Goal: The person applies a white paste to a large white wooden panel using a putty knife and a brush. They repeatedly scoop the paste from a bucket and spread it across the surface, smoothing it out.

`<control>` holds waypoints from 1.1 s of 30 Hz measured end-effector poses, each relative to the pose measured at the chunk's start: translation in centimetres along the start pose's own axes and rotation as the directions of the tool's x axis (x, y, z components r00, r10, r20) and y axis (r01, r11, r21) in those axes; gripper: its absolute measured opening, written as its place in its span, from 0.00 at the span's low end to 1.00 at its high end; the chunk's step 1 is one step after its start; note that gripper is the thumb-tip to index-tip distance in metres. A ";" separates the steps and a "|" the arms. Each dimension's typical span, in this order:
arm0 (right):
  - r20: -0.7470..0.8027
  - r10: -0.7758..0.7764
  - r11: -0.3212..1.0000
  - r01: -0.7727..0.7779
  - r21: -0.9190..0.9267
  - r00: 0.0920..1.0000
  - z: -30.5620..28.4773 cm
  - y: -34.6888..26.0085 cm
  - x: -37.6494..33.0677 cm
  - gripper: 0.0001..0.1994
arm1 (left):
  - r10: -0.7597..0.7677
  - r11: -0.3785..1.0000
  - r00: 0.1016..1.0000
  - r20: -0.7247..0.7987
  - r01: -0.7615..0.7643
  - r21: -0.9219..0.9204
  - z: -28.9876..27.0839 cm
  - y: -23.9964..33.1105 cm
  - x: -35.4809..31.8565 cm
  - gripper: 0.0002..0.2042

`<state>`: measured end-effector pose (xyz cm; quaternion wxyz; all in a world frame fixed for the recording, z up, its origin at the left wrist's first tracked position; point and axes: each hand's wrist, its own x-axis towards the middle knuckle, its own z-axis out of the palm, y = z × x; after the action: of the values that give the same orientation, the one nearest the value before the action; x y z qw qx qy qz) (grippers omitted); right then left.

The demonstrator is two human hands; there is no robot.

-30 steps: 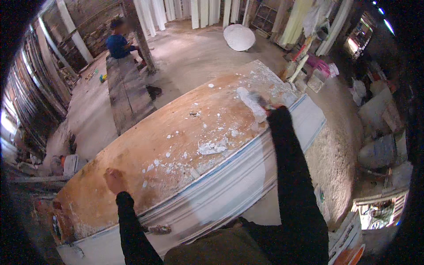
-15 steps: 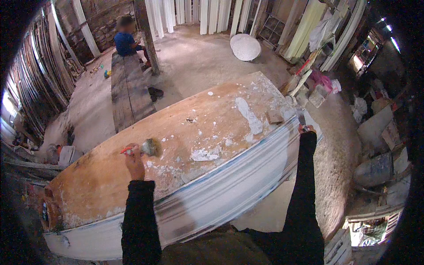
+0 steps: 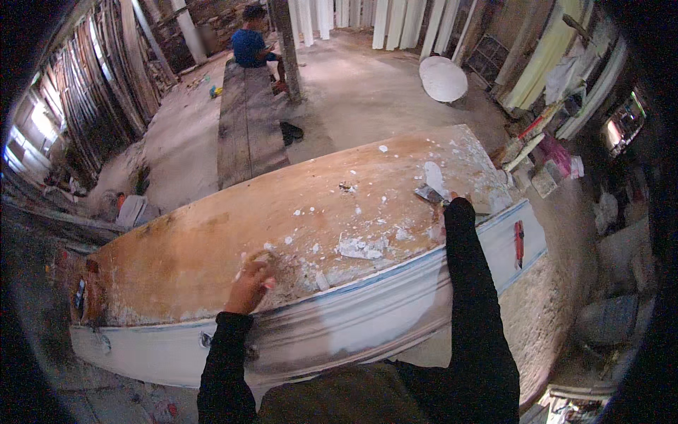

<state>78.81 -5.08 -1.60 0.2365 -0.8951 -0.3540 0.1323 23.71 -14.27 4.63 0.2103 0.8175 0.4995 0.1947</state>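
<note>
The left hand (image 3: 248, 286) was closed around a small tool with a reddish handle (image 3: 267, 284), its working end hidden behind the fingers, pressed on the brown board (image 3: 212, 240) near the board's front edge. The right hand (image 3: 446, 201) was mostly hidden behind its black sleeve (image 3: 466, 283); its grip seemed to hold a flat scraper blade (image 3: 429, 193) against the board's far right end, though how tightly could not be told. White plaster flakes (image 3: 357, 247) lay on the board between the hands. Beyond the board, a person in blue (image 3: 248, 44) sat by a long wooden bench (image 3: 246, 120)
</note>
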 end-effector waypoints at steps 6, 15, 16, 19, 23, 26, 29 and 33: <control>0.000 0.030 0.999 -0.030 -0.043 1.000 -0.7 -0.4 0.1 0.30 | 0.081 0.962 0.906 0.414 -0.179 0.204 0.0 3.6 1.2 0.11; -0.024 0.047 0.997 -0.048 -0.053 0.999 -1.0 -1.7 -1.8 0.34 | 0.207 0.973 0.909 0.363 -0.154 -0.170 6.4 4.0 8.8 0.17; -0.023 0.051 0.997 -0.052 -0.054 0.998 -0.9 -1.8 -2.1 0.35 | 0.270 0.931 0.931 0.245 -0.187 -0.313 8.0 5.5 10.3 0.17; -0.021 0.072 0.995 -0.073 -0.064 0.997 -1.6 -1.5 -2.9 0.36 | 0.143 0.970 0.957 0.251 -0.186 0.157 11.3 10.5 12.2 0.19; 0.056 0.104 0.992 -0.099 -0.077 0.993 -3.6 -2.8 -3.6 0.38 | 0.132 0.937 0.950 0.283 -0.213 0.278 14.4 11.0 12.5 0.24; 0.284 0.079 0.997 -0.069 -0.042 0.956 -4.4 -1.3 -2.3 0.38 | 0.192 0.903 0.930 0.314 -0.293 0.315 13.9 11.2 12.8 0.24; 0.434 -0.106 0.983 0.029 0.180 0.895 -5.6 2.6 -2.1 0.33 | 0.241 0.903 0.940 0.241 -0.308 0.301 12.4 12.1 13.8 0.21; 0.154 -0.316 0.687 0.114 0.718 0.936 -9.1 6.1 -15.0 0.30 | -0.109 0.867 0.991 0.078 0.133 -0.480 10.6 16.9 14.2 0.16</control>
<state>75.29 -22.38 4.07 0.5212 -0.6644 -0.4091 0.3458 47.76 -10.09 6.37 0.4318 0.7105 0.4797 0.2803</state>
